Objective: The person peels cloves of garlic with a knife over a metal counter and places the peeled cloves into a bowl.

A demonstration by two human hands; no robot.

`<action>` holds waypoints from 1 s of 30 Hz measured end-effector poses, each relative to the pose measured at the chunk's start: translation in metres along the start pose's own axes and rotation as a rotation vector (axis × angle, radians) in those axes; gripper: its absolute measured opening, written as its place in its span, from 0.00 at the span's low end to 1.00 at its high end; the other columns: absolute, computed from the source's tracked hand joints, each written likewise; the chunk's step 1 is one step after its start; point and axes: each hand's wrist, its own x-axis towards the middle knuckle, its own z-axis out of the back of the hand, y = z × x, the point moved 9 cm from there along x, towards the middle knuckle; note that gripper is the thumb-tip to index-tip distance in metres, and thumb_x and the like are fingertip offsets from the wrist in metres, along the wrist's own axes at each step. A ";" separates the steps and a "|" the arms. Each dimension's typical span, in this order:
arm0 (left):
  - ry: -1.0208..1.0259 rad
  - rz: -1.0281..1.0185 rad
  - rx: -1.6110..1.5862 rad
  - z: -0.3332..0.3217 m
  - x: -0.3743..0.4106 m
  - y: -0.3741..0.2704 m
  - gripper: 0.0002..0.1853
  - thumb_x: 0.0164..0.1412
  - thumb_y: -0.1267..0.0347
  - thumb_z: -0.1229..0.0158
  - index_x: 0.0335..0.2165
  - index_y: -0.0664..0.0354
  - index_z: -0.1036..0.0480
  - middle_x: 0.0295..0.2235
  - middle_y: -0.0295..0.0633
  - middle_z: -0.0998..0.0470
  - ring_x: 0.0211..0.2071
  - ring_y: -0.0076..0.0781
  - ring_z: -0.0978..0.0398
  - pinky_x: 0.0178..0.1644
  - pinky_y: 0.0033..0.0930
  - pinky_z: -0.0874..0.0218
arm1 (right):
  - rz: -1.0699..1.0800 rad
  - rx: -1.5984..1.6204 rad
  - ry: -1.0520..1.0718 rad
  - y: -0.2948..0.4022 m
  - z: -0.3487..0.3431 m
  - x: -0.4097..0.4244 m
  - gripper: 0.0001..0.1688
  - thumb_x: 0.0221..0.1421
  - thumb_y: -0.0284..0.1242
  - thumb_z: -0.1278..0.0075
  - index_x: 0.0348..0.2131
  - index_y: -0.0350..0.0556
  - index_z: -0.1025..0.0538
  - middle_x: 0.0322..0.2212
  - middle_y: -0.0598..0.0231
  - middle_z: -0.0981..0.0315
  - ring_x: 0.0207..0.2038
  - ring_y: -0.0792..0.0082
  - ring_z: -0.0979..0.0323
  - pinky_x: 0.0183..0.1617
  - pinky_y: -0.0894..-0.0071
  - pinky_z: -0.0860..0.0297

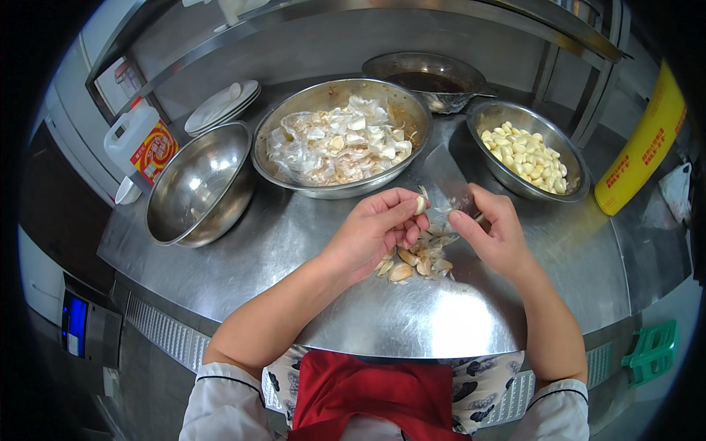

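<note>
Between thumb and fingers, my left hand (380,231) holds a garlic clove (421,205) with a bit of skin sticking up. My right hand (493,229) grips a cleaver (447,176), its broad metal blade pointing up and away, just right of the clove. Unpeeled garlic cloves and loose skins (422,259) lie on the steel table (353,325) below and between my hands. A steel bowl (579,184) of peeled cloves (524,157) stands at the right. Beyond my left hand, a wide steel basin (331,191) holds a heap of garlic skins (347,140).
An almost bare steel bowl (198,184) tilts at the left, near stacked white plates (223,107), a plastic jug (143,138) and a small white bowl (128,191). A pan of dark liquid (430,82) sits behind. A yellow roll (640,149) stands right; a shelf edge (331,12) crosses above.
</note>
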 end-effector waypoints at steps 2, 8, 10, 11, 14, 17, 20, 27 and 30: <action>0.018 0.021 0.010 -0.002 -0.001 0.002 0.10 0.64 0.68 0.52 0.39 0.65 0.31 0.29 0.37 0.27 0.26 0.19 0.34 0.32 0.19 0.39 | -0.044 0.001 0.014 -0.004 -0.002 0.002 0.14 0.52 0.30 0.46 0.23 0.38 0.33 0.14 0.66 0.38 0.18 0.83 0.42 0.20 0.77 0.43; 0.104 0.062 -0.009 -0.009 -0.002 0.006 0.09 0.64 0.69 0.53 0.38 0.64 0.32 0.29 0.37 0.28 0.27 0.19 0.33 0.31 0.20 0.40 | -0.024 -0.114 0.100 -0.002 -0.009 0.001 0.16 0.48 0.33 0.42 0.26 0.39 0.31 0.15 0.63 0.34 0.16 0.74 0.38 0.19 0.75 0.42; 0.131 0.083 -0.030 -0.011 -0.003 0.007 0.09 0.64 0.69 0.53 0.39 0.64 0.33 0.30 0.37 0.28 0.27 0.20 0.32 0.30 0.21 0.41 | -0.022 -0.112 0.106 -0.001 -0.010 0.001 0.17 0.48 0.34 0.41 0.26 0.39 0.30 0.16 0.62 0.33 0.16 0.73 0.37 0.19 0.75 0.42; 0.138 0.092 -0.041 -0.012 -0.004 0.008 0.08 0.64 0.70 0.53 0.39 0.64 0.33 0.30 0.38 0.28 0.28 0.20 0.32 0.30 0.21 0.41 | -0.023 -0.120 0.109 -0.004 -0.010 0.001 0.17 0.48 0.34 0.41 0.26 0.39 0.30 0.16 0.62 0.32 0.16 0.73 0.36 0.19 0.75 0.41; 0.160 0.112 -0.051 -0.011 -0.004 0.012 0.09 0.64 0.70 0.52 0.39 0.64 0.33 0.31 0.38 0.28 0.29 0.22 0.31 0.30 0.22 0.41 | -0.037 -0.100 0.124 -0.002 -0.013 0.001 0.17 0.48 0.35 0.42 0.26 0.39 0.30 0.16 0.62 0.32 0.16 0.72 0.36 0.19 0.75 0.41; 0.155 0.124 -0.043 -0.010 -0.005 0.014 0.10 0.64 0.69 0.52 0.40 0.65 0.33 0.31 0.39 0.28 0.29 0.22 0.31 0.29 0.22 0.41 | -0.028 -0.108 0.152 -0.002 -0.014 0.000 0.16 0.49 0.34 0.43 0.26 0.39 0.29 0.17 0.61 0.32 0.16 0.72 0.35 0.20 0.74 0.41; 0.116 0.122 -0.022 -0.010 -0.005 0.015 0.08 0.65 0.69 0.53 0.37 0.63 0.33 0.27 0.38 0.29 0.26 0.20 0.32 0.29 0.21 0.40 | 0.008 -0.078 0.156 0.003 -0.016 0.000 0.15 0.51 0.33 0.44 0.27 0.38 0.29 0.17 0.60 0.31 0.16 0.72 0.34 0.20 0.74 0.40; 0.166 0.085 -0.069 -0.001 -0.002 0.017 0.10 0.63 0.71 0.53 0.40 0.68 0.33 0.31 0.45 0.26 0.30 0.25 0.27 0.35 0.25 0.35 | 0.029 0.033 0.137 0.003 -0.023 -0.002 0.12 0.54 0.30 0.48 0.27 0.38 0.29 0.19 0.61 0.28 0.20 0.72 0.31 0.23 0.73 0.37; 0.135 0.100 -0.066 -0.006 -0.004 0.016 0.11 0.63 0.71 0.52 0.41 0.68 0.32 0.32 0.44 0.26 0.30 0.24 0.28 0.35 0.25 0.35 | 0.038 0.003 0.145 0.004 -0.021 -0.002 0.12 0.56 0.30 0.50 0.27 0.38 0.29 0.20 0.63 0.27 0.21 0.73 0.31 0.24 0.74 0.37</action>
